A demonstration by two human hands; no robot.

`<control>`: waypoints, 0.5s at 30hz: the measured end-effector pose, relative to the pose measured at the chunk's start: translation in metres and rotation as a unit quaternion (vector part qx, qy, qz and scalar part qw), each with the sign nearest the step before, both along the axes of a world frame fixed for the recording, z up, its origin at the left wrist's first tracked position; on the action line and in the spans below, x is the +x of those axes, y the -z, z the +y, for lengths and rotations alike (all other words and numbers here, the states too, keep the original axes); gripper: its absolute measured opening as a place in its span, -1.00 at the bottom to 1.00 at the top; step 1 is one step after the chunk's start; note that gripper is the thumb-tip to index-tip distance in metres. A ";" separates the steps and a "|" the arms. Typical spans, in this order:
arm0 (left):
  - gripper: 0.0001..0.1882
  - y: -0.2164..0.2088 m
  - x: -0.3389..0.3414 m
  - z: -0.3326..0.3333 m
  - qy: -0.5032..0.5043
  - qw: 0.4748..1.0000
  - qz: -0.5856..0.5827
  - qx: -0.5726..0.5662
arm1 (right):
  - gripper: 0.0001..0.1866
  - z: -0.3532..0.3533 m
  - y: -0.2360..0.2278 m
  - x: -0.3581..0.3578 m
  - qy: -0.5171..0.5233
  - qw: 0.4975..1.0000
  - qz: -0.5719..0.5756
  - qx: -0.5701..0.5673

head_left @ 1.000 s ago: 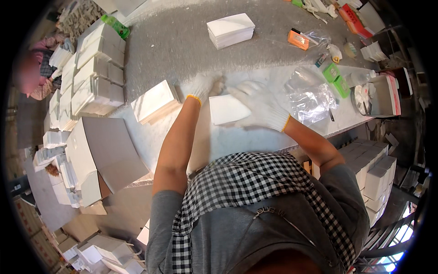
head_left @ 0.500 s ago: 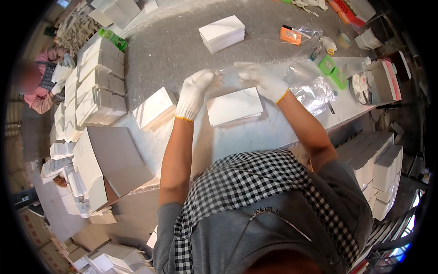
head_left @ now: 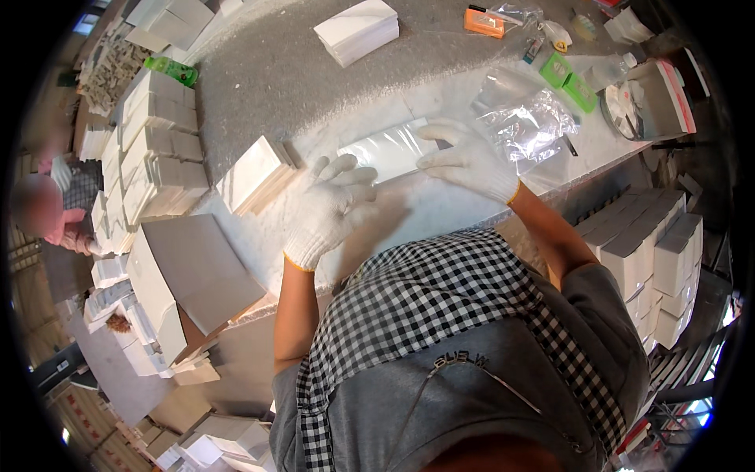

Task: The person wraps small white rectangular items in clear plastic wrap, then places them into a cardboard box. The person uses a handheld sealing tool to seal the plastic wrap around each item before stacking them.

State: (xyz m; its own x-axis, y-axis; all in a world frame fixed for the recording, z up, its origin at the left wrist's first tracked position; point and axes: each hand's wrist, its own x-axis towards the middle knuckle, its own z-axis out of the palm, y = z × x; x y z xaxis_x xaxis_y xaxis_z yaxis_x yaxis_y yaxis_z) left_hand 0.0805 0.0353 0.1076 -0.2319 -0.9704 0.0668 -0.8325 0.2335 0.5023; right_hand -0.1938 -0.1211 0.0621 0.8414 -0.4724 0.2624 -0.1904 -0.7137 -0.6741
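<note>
A stack of white marble-look tiles (head_left: pixel 384 151) lies on the worktable in front of me, with shiny clear plastic film over its top. My right hand (head_left: pixel 470 161), in a white knit glove, grips the right end of that stack, fingers on the far side and near edge. In a matching glove, my left hand (head_left: pixel 329 208) is at the stack's near left corner with its fingers spread, holding nothing. Another short tile stack (head_left: pixel 255 175) sits left of it, and a third tile stack (head_left: pixel 357 31) stands farther back.
Loose clear plastic sheets (head_left: pixel 523 118) lie right of the stack, near green boxes (head_left: pixel 568 82) and an orange box (head_left: pixel 484 23). Piled tiles (head_left: pixel 161 149) and an open cardboard box (head_left: pixel 197 271) are at left. Another person (head_left: pixel 59 197) is at far left.
Both hands have come down and nearer from beyond the stack. Film now covers the stack, which sits slightly turned. The left hand has opened; the right has taken hold of the stack's end.
</note>
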 end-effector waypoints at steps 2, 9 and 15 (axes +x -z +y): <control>-0.64 -0.011 -0.003 0.000 0.010 1.000 -0.007 0.023 | -0.77 0.006 0.012 -0.003 0.026 1.000 0.005 0.006; -0.28 0.012 -0.018 -0.029 -0.095 0.981 -0.160 -0.062 | -0.70 0.013 0.022 -0.006 0.010 0.999 -0.025 0.019; 0.00 0.023 -0.021 -0.036 -0.048 0.978 -0.201 0.014 | -0.67 0.015 0.021 -0.007 0.006 0.998 0.004 -0.055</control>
State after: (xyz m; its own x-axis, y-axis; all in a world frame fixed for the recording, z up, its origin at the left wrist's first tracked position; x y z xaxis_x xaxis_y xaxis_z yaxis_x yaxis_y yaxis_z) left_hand 0.0599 -0.0007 0.0849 -0.1426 -0.9891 -0.0374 -0.9815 0.1365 0.1344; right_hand -0.2010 -0.1063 0.0406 0.8380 -0.4520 0.3056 -0.2056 -0.7804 -0.5905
